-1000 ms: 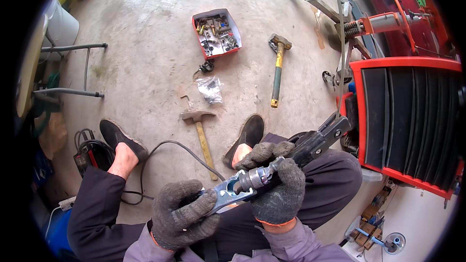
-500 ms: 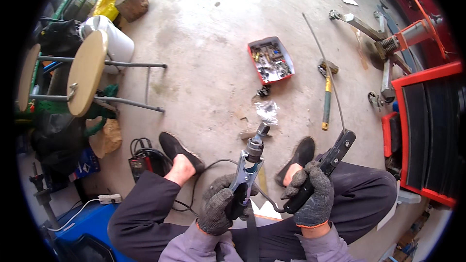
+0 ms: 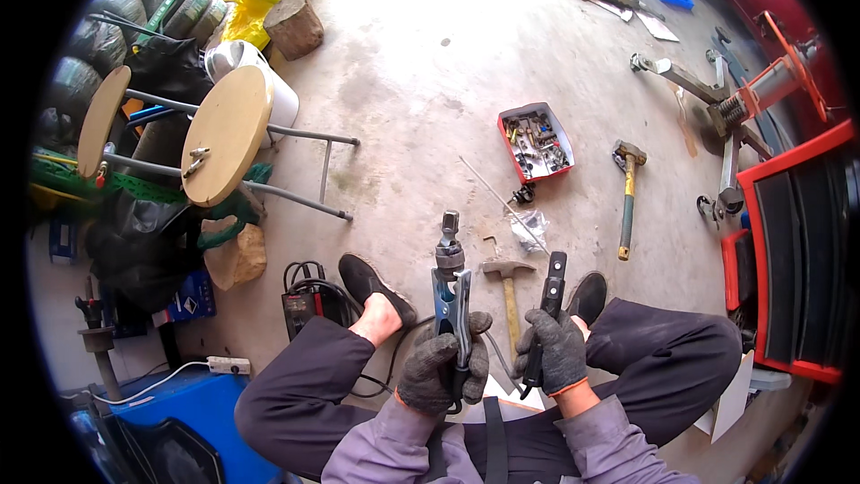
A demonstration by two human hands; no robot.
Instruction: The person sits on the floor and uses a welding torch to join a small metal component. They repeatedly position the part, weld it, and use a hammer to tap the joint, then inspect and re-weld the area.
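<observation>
My left hand [image 3: 428, 369], in a dark grey knit glove, grips locking pliers [image 3: 461, 309] held upright over my lap. Their jaws clamp a cylindrical metal joint piece [image 3: 450, 251]. A matching glove covers my right hand [image 3: 559, 351], closed around the black handle of a welding electrode holder [image 3: 554, 280]. From its head a thin welding rod [image 3: 498, 197] slants up and to the left, passing over a clear plastic bag [image 3: 528, 233]. A hammer [image 3: 509, 309] with a wooden handle lies on the floor between my two hands.
A red box [image 3: 536, 175] of small metal parts sits ahead, with a sledgehammer [image 3: 629, 188] to its right. A small welding machine [image 3: 305, 312] with cables stands by my left foot. Round-topped stools [image 3: 228, 139] lie at left; a red cabinet [image 3: 797, 251] and floor jack [image 3: 717, 108] are at right.
The rod has swung from pointing up and away to slanting left. My right hand has turned the holder more upright, and the pliers have straightened. The view has shifted, uncovering the hammer.
</observation>
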